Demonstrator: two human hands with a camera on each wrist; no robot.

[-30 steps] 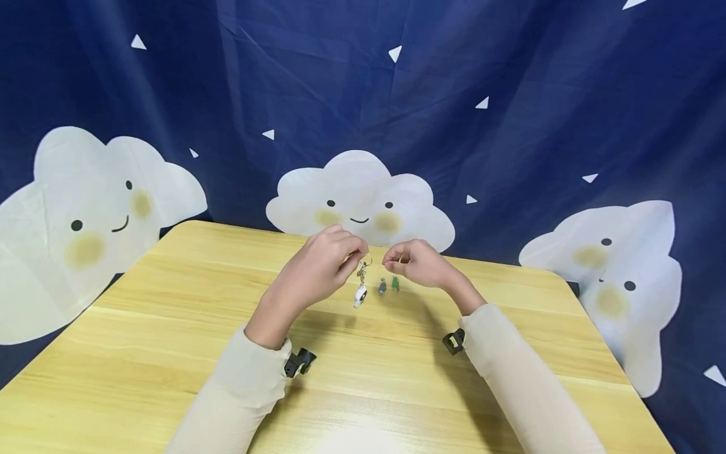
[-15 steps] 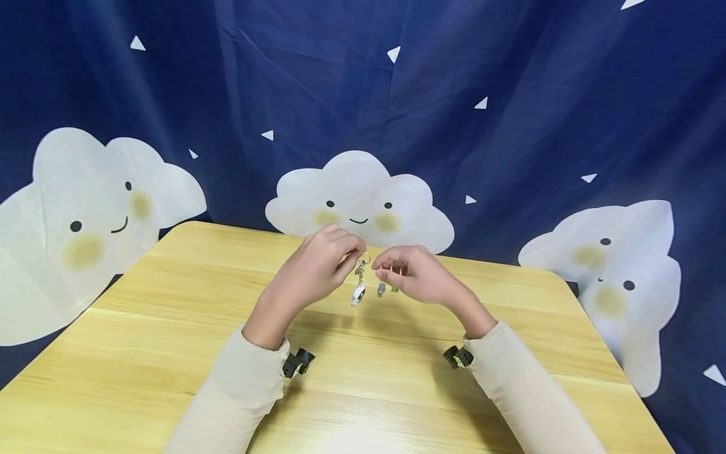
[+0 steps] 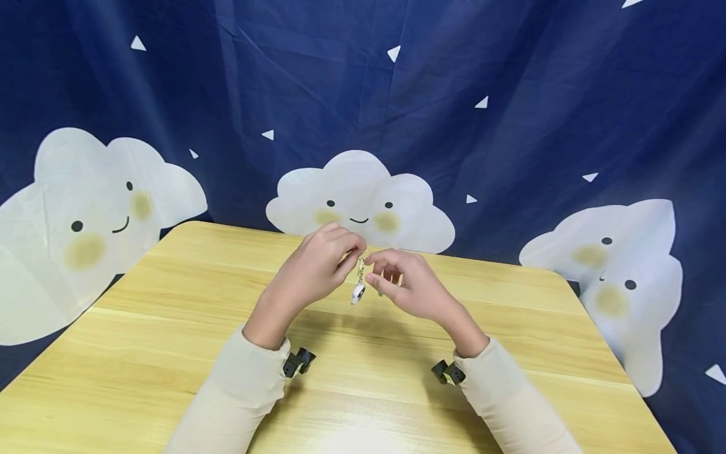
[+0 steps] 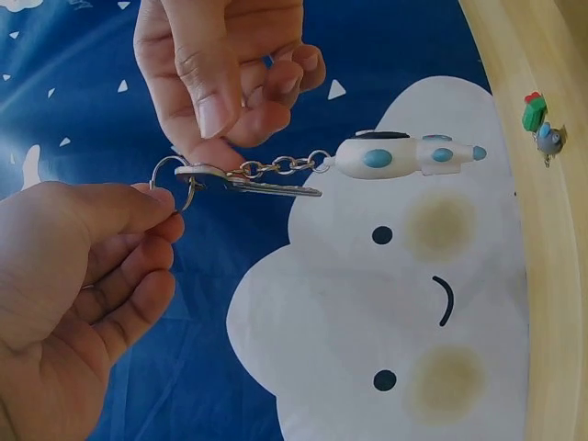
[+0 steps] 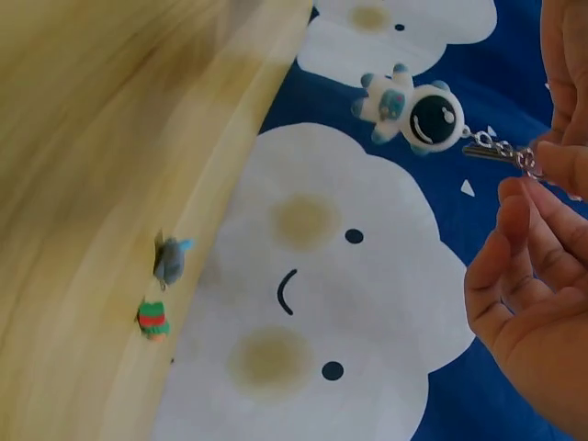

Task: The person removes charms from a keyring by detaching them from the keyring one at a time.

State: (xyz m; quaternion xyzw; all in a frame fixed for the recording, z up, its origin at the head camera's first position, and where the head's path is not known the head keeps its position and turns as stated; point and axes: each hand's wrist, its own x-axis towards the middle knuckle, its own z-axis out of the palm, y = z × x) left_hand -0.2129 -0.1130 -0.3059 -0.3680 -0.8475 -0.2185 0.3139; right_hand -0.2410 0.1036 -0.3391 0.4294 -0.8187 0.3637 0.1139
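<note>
My left hand [image 3: 320, 261] pinches a metal split ring [image 4: 158, 176] between thumb and index finger. From the ring hang a key [image 4: 266, 186] and a short chain [image 4: 280, 166] with a white astronaut figure [image 5: 409, 112], dark-visored and blue-patched, dangling over the table. My right hand [image 3: 416, 287] is just right of the keychain, its index fingertip at the key's head in the left wrist view. Its thumb stays apart from that finger. A grey figure [image 5: 170, 262] and a green-and-red figure [image 5: 152, 319] lie side by side on the table, mostly hidden by the right hand in the head view.
The pale wooden table [image 3: 170, 321] fills the foreground. Behind its far edge hangs a dark blue cloth [image 3: 363, 94] printed with smiling white clouds and small white triangles.
My right hand has come left and a little nearer, its fingers spreading, up to the keychain, covering the small figures in the head view. The left hand has hardly moved.
</note>
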